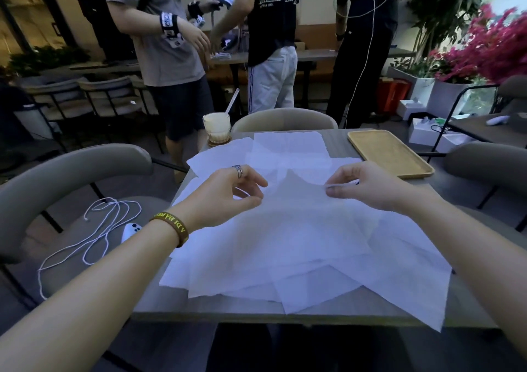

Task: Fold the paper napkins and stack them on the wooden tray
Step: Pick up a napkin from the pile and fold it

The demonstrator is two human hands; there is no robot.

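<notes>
Head view: top napkin (pixel 296 217), far edge pinched thumb-to-fingertip by left hand (pixel 225 197) and right hand (pixel 368 184), raised off pile (pixel 313 281) for folding; wooden tray (pixel 387 152) near right.

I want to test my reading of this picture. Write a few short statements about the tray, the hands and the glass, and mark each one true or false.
1. The tray holds no napkins. True.
2. The glass stands on the tray. False: it stands on a coaster at the far left corner of the table, apart from the tray.
3. The right hand pinches the edge of a napkin. True.
4. The ring is on the right hand. False: it is on the left hand.
</notes>
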